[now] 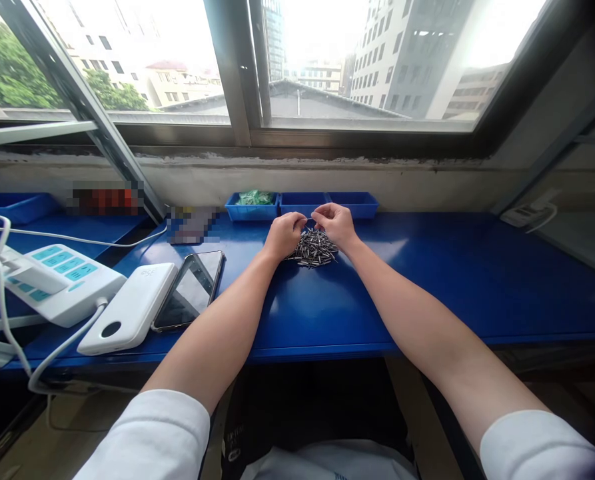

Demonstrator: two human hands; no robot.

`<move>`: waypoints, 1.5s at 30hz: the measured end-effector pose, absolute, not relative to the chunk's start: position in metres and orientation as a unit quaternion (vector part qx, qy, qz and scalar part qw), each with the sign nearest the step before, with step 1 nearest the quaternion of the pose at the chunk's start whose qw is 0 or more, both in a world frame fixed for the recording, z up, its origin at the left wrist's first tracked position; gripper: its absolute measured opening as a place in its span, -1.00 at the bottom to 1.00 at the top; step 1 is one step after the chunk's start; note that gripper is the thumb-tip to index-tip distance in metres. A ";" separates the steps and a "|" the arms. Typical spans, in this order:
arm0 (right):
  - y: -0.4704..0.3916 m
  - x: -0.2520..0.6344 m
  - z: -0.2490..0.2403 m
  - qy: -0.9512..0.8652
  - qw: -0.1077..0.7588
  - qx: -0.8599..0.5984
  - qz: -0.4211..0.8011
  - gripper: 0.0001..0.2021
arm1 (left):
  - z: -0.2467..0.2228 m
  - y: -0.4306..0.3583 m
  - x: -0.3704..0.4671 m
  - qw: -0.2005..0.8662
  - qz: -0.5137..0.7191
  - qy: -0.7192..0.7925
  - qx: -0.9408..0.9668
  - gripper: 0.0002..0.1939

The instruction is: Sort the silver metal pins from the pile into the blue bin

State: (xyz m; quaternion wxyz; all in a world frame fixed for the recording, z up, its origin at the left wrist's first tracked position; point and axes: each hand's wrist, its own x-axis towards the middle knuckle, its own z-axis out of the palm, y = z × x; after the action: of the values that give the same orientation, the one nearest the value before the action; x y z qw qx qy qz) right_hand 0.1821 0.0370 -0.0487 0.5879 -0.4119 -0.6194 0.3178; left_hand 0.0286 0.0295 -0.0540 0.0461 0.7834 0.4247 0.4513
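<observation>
A pile of small slender metal pins (316,250), silver and dark grey, lies on the blue tabletop (322,313). Just over the pile's far left side, my left hand (284,235) is closed in a pinch. Facing it, my right hand (334,223) pinches with thumb and forefinger. Between the two sets of fingertips runs a thin, light metal pin (310,219), which both hands seem to grip by its ends. It is too small to make out in detail.
Behind my hands stand blue bins: the left bin (252,208) has green-tinted plastic packets, beside a middle bin (304,199) and a right bin (360,204). On the left are a phone (191,290), a white power bank (130,308) and a power strip (62,280) with cables.
</observation>
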 end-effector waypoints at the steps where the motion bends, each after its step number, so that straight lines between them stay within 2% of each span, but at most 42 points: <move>1: 0.036 0.182 -0.049 -0.632 0.577 -0.415 0.309 -0.72 | -0.054 0.030 0.028 0.043 0.448 0.434 0.781 -0.77; 7: 0.033 0.185 -0.049 -0.695 0.497 -0.469 0.225 -0.73 | -0.055 0.033 0.025 0.040 0.426 0.457 0.780 -0.77; 13: 0.034 0.187 -0.047 -0.685 0.495 -0.504 0.176 -0.69 | -0.051 0.027 0.029 0.061 0.450 0.435 0.777 -0.78; 20: 0.032 0.183 -0.048 -0.653 0.549 -0.427 0.299 -0.73 | -0.048 0.026 0.027 0.064 0.440 0.474 0.760 -0.79; 27: 0.026 0.188 -0.044 -0.635 0.553 -0.394 0.368 -0.69 | -0.049 0.028 0.025 0.058 0.453 0.466 0.757 -0.79; 45: 0.032 0.191 -0.048 -0.650 0.525 -0.403 0.374 -0.76 | -0.057 0.034 0.026 0.066 0.399 0.489 0.773 -0.75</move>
State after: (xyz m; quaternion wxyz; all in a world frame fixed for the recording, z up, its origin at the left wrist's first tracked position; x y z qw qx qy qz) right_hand 0.1906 0.0317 -0.0482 0.5249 -0.4026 -0.6500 0.3740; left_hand 0.0256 0.0339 -0.0570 0.0658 0.7729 0.4887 0.3994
